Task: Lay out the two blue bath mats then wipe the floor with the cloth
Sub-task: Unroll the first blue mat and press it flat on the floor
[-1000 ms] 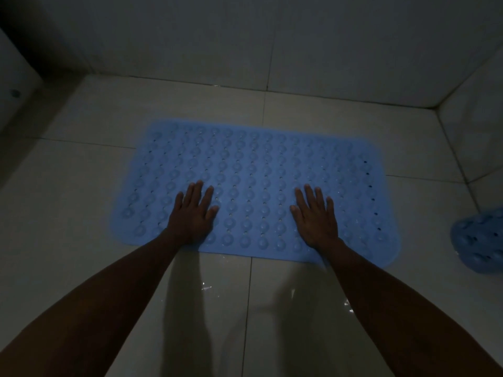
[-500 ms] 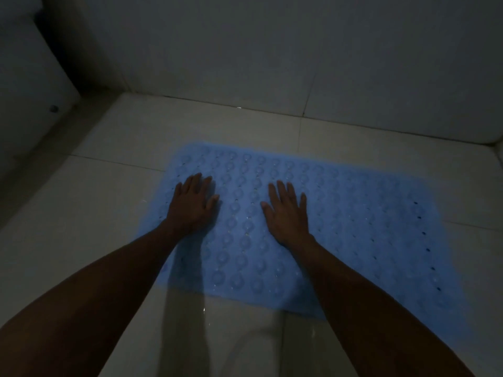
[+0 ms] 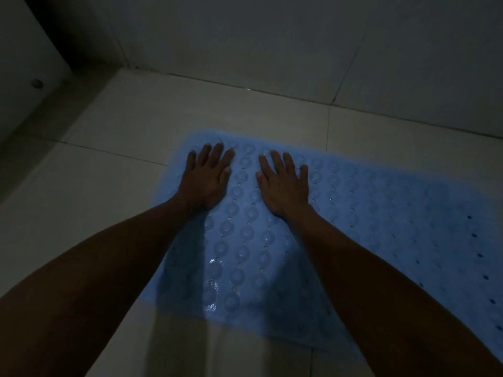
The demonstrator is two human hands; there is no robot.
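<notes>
Dim tiled floor [image 3: 114, 202], wall at the far side. Blue bath mat [image 3: 381, 227] lies flat, centre-right. Left hand [image 3: 206, 178] and right hand [image 3: 283, 183] rest palm-down, fingers spread, at its far-left corner, gripping nothing. Advice: press firmly outward so the suction cups seat. Second mat, cloth not visible.

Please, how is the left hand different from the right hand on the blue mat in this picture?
The left hand lies by the blue mat's left edge; the right hand lies further in. The left hand's fingers are close together; the right hand's are more spread. Both lie flat, palm down, holding nothing.
</notes>
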